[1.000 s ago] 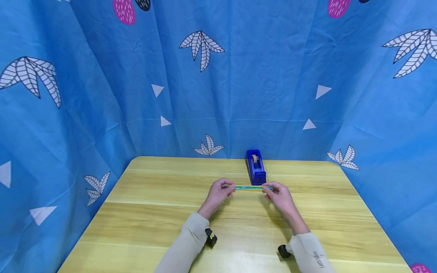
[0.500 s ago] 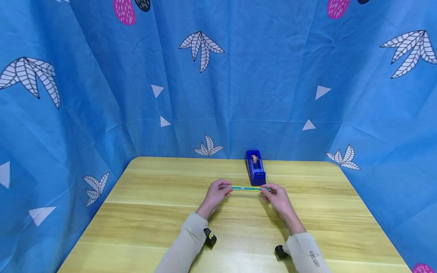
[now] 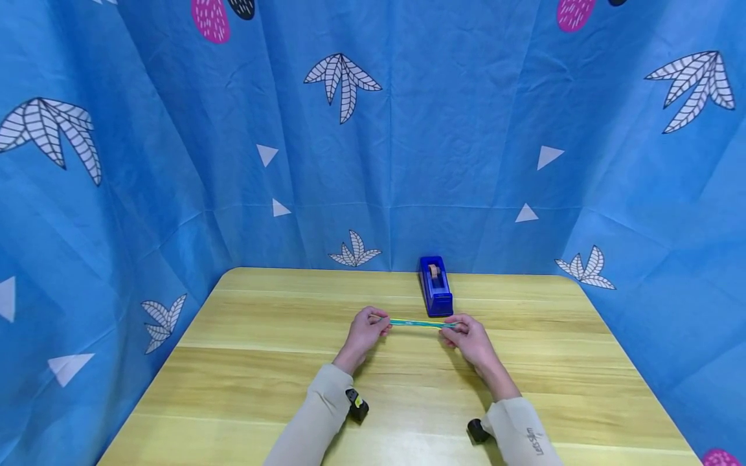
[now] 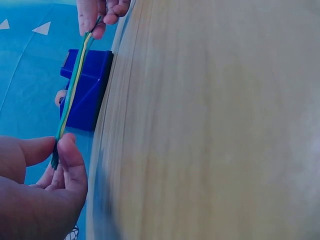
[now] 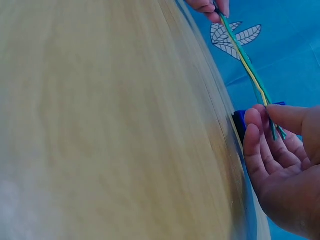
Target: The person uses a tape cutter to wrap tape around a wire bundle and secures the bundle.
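A thin bundle of green and yellow strands (image 3: 415,323) spans the gap between my two hands above the table. My left hand (image 3: 364,331) pinches its left end between thumb and fingers. My right hand (image 3: 472,338) pinches the other end; in the right wrist view, short green tips of the strands (image 5: 274,131) stick out past the thumb. The bundle (image 4: 72,92) looks nearly straight in the left wrist view. Just behind it on the table stands a blue tape dispenser (image 3: 437,299) with a small roll of tape. Whether the strands are cords or bands, I cannot tell.
The light wooden table (image 3: 262,375) reaches back to a blue patterned curtain (image 3: 373,162), which hangs behind it and along both sides. A small black device (image 3: 358,408) sits at the left sleeve cuff, and another black device (image 3: 478,432) at the right.
Both hands have drifted slightly left, the left one more, so a longer stretch of the strands shows between them. The tape dispenser stays where it was.
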### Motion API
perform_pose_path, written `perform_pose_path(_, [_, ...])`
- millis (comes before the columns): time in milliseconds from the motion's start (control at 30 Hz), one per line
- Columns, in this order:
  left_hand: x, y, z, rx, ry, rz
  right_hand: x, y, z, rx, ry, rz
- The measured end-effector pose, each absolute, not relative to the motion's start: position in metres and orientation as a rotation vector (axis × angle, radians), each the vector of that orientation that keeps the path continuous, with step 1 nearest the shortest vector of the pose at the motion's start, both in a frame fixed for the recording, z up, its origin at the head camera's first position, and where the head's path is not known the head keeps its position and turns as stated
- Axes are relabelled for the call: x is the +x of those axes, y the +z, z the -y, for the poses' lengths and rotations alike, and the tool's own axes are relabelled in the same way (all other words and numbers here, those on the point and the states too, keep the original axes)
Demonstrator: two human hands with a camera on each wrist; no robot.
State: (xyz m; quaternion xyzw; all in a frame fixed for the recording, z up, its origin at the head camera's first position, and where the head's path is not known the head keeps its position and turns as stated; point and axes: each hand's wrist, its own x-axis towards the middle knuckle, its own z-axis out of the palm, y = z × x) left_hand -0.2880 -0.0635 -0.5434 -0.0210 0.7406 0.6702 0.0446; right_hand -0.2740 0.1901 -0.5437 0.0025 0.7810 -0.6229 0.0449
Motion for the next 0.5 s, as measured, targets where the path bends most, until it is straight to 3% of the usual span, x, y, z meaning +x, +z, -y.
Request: perform_pose_path(500, [-0.2890, -0.5478, 0.0660, -0.110, 1.959, -2.383, -0.2789, -0.5500, -0.1918, 0.044, -1.853, -2.425])
